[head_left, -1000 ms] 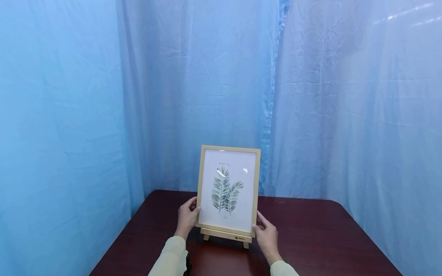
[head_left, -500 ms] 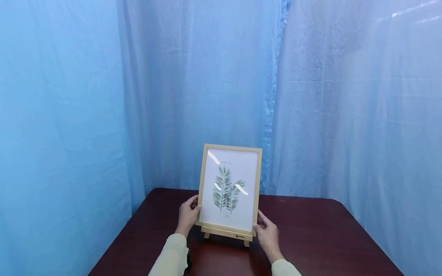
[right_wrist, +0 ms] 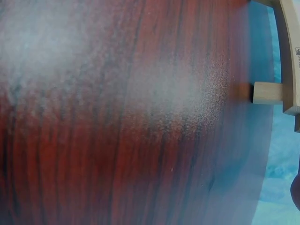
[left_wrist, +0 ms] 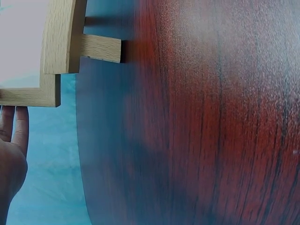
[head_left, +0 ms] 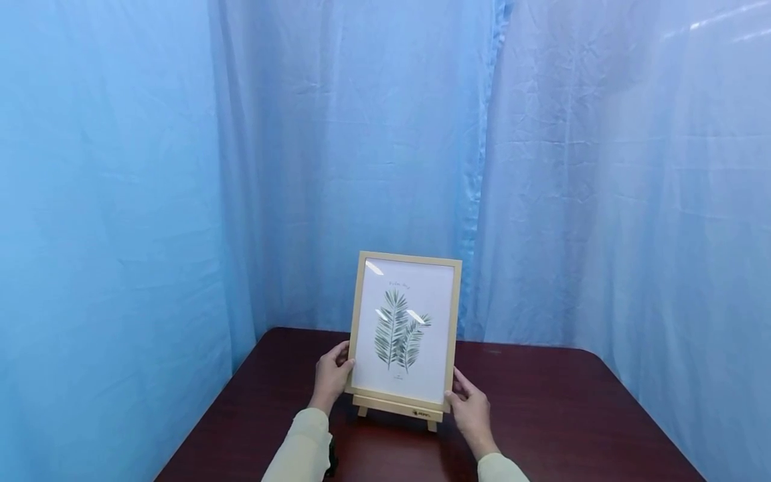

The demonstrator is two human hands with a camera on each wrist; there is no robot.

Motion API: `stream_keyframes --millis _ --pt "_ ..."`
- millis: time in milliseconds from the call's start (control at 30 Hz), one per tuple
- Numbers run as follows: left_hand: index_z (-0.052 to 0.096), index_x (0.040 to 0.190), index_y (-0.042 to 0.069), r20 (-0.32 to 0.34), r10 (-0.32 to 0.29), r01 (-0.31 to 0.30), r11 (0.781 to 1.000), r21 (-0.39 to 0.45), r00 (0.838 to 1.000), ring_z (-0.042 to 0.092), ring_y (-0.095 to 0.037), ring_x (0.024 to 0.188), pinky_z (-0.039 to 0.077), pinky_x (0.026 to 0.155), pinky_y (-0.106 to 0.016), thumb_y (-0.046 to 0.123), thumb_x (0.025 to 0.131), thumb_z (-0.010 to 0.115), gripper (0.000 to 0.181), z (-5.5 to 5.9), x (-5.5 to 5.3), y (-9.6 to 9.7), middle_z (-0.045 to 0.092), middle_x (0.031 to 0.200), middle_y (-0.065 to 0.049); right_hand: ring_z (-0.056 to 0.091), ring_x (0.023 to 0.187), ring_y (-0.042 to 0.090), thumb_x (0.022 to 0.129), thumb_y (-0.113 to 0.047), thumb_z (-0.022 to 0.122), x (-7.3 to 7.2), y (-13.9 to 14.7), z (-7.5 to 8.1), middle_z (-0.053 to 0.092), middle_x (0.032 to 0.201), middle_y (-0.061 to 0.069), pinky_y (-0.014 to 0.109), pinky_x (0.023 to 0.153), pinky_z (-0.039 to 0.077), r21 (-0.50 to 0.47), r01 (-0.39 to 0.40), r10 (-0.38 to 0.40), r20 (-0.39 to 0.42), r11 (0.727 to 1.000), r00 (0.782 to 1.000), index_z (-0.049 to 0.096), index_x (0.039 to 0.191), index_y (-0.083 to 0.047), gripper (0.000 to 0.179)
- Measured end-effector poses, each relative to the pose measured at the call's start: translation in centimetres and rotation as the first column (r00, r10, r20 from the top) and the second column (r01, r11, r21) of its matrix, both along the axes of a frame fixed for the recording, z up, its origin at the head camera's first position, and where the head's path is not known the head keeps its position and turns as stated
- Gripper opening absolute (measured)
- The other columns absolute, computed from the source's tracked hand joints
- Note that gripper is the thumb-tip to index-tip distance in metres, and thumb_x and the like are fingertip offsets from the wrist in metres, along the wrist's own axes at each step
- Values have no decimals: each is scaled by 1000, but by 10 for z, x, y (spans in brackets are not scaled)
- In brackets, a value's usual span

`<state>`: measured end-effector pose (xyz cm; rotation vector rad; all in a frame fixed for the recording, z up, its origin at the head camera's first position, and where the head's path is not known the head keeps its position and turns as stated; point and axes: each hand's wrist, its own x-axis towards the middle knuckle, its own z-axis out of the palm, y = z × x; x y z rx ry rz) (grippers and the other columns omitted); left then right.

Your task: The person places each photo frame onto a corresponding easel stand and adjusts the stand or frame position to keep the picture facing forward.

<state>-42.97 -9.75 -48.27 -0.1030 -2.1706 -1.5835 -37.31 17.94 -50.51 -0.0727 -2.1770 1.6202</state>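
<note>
A light wood picture frame (head_left: 405,328) with a print of two green palm leaves leans upright on a small wooden easel (head_left: 397,406) in the head view. My left hand (head_left: 331,378) holds the frame's lower left side, thumb at the front edge and fingers reaching behind. At the lower right side, my right hand (head_left: 472,410) grips it the same way. In the left wrist view, fingers of the left hand (left_wrist: 13,140) meet the frame's edge (left_wrist: 28,96) beside the easel's ledge. The right wrist view catches the easel's ledge (right_wrist: 289,56) and only a sliver of hand (right_wrist: 296,191).
The easel stands on a dark red-brown wooden table (head_left: 554,408) with rounded far corners. Blue curtains (head_left: 361,147) hang behind the table and along both sides. Pale sleeves (head_left: 301,445) cover the forearms.
The frame and both hands appear slightly farther right, with the view itself shifting a little. Glare spots on the glass have changed place. Both hands keep their hold.
</note>
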Motion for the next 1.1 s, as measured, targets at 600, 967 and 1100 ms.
stream_keyframes --millis 600,967,1100 --pt "63 131 2 1 -17 17 1000 9 1000 65 -27 99 57 80 -40 -4 91 66 41 3 3 1 69 114 -15 65 108 39 91 6 63 -4 4 -1 64 116 26 40 78 59 17 -10 10 1 1000 1000 52 143 -2 54" --pt "64 131 3 -7 -16 16 1000 13 1000 65 -25 95 58 78 -38 -3 91 66 40 1 4 1 69 112 -13 66 106 39 91 7 63 -3 6 1 65 115 27 40 77 59 29 -13 14 -10 999 1000 52 142 -1 53" --pt "63 131 3 -5 -16 16 1000 12 1000 64 -25 96 58 78 -38 -3 91 66 41 0 4 1 69 111 -13 66 105 38 91 6 63 -4 7 0 66 115 26 39 76 59 25 -8 9 -8 1000 1000 53 142 -2 53"
